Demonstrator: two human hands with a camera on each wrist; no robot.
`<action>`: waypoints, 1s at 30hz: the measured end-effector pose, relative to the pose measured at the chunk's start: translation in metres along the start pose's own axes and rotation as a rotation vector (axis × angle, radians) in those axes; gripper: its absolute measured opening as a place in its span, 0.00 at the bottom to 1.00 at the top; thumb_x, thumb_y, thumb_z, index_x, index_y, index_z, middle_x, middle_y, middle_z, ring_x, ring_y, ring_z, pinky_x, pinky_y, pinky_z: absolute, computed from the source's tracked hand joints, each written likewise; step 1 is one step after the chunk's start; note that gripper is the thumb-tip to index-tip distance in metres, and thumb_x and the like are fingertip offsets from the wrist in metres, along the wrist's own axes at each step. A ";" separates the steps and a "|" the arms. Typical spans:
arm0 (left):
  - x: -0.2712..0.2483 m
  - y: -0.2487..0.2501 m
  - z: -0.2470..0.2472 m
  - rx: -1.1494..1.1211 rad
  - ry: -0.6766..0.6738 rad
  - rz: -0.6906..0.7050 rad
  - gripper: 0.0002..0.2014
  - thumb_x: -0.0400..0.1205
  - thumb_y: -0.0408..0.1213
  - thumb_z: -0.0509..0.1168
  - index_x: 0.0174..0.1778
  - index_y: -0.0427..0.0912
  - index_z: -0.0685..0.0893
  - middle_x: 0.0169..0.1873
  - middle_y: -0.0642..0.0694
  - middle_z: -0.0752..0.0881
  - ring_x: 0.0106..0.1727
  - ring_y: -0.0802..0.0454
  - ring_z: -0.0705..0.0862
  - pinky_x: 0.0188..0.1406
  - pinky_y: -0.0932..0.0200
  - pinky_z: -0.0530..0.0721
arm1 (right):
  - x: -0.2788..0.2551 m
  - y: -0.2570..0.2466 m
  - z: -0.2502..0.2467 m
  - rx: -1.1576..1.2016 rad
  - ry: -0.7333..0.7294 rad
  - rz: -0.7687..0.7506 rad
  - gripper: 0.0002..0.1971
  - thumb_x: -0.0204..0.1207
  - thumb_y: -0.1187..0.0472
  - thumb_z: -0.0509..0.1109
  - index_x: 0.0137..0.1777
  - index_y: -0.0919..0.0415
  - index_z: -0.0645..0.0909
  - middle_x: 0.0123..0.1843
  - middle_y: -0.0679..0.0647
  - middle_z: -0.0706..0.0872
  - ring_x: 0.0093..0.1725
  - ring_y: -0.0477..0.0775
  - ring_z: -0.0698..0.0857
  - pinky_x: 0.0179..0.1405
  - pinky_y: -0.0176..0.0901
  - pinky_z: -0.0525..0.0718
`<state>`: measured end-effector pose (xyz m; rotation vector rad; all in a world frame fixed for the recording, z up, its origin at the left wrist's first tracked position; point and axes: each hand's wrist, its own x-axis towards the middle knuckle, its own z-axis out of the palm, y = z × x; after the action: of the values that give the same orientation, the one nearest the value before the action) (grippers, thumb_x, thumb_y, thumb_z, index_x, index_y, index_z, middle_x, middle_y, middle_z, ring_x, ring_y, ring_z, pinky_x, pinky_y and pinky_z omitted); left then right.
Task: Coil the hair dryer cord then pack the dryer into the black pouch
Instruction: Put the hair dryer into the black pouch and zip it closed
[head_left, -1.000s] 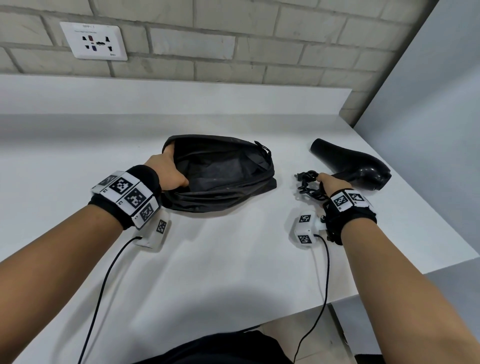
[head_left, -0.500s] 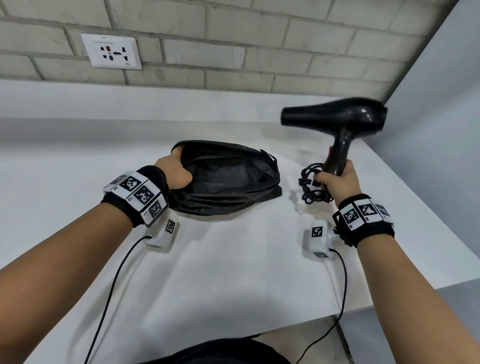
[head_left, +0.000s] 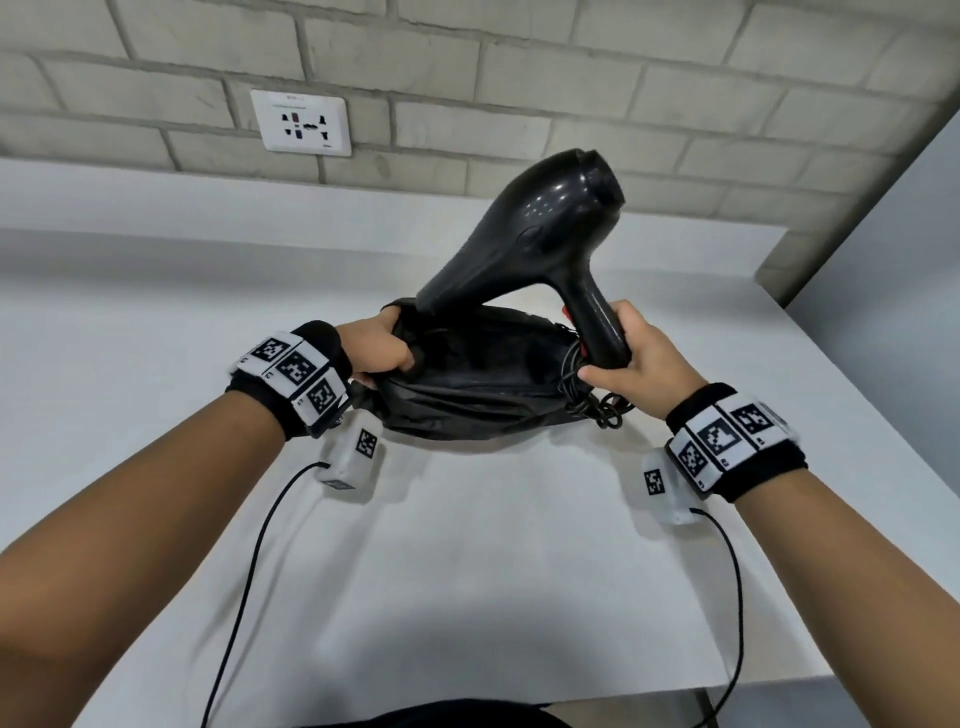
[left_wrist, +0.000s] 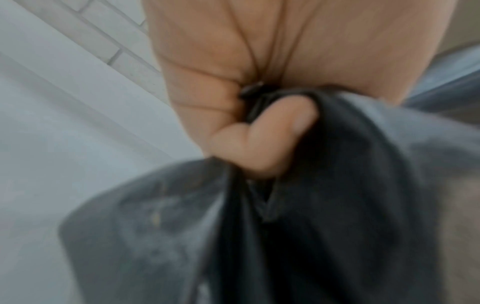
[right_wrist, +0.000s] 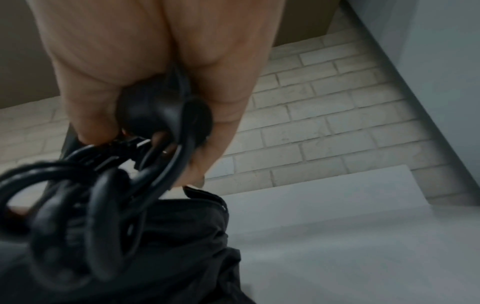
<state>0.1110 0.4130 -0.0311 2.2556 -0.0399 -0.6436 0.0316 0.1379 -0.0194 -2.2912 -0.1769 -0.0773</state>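
Note:
The black hair dryer (head_left: 540, 244) is in the air, its nozzle tilted down-left at the mouth of the black pouch (head_left: 467, 400). My right hand (head_left: 631, 358) grips its handle together with the coiled black cord (head_left: 597, 408), whose loops hang below the fist over the pouch's right end. From the right wrist, the handle's butt (right_wrist: 161, 109) and the cord loops (right_wrist: 85, 209) show above the pouch (right_wrist: 187, 246). My left hand (head_left: 376, 351) pinches the pouch's left rim, holding the mouth open; its fingers (left_wrist: 262, 142) curl round the fabric (left_wrist: 324, 205).
The pouch lies on a white counter (head_left: 467, 571) that ends at a front edge near me and a right edge by a grey wall. A brick wall with a white socket (head_left: 300, 123) stands behind a raised ledge. Thin black sensor cables (head_left: 244, 577) trail from both wrists.
My right hand lifted the dryer off the counter with the cord, then carried it left and tipped its nozzle down to the pouch's mouth. My left hand kept holding the pouch's rim.

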 end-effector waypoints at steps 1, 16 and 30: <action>0.002 -0.002 -0.001 -0.041 -0.038 0.006 0.42 0.61 0.32 0.62 0.74 0.54 0.62 0.62 0.39 0.79 0.57 0.36 0.84 0.53 0.38 0.86 | 0.002 -0.001 0.000 -0.021 -0.030 -0.003 0.22 0.69 0.67 0.73 0.59 0.55 0.69 0.54 0.64 0.83 0.48 0.59 0.83 0.46 0.42 0.82; -0.015 0.008 -0.024 0.159 0.069 0.217 0.41 0.58 0.35 0.61 0.73 0.49 0.70 0.61 0.42 0.79 0.54 0.41 0.83 0.46 0.51 0.86 | 0.020 -0.009 0.009 -0.263 -0.269 -0.014 0.22 0.69 0.66 0.73 0.58 0.49 0.67 0.40 0.48 0.81 0.38 0.47 0.81 0.35 0.31 0.78; -0.050 0.043 -0.038 0.071 0.137 0.444 0.35 0.62 0.32 0.59 0.69 0.49 0.77 0.59 0.42 0.82 0.59 0.46 0.79 0.60 0.51 0.81 | 0.026 -0.022 0.019 -0.429 -0.345 0.064 0.24 0.68 0.64 0.71 0.62 0.51 0.67 0.44 0.57 0.81 0.42 0.61 0.84 0.42 0.56 0.85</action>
<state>0.0919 0.4196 0.0426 2.2476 -0.4874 -0.2525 0.0541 0.1691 -0.0132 -2.7232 -0.2864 0.3464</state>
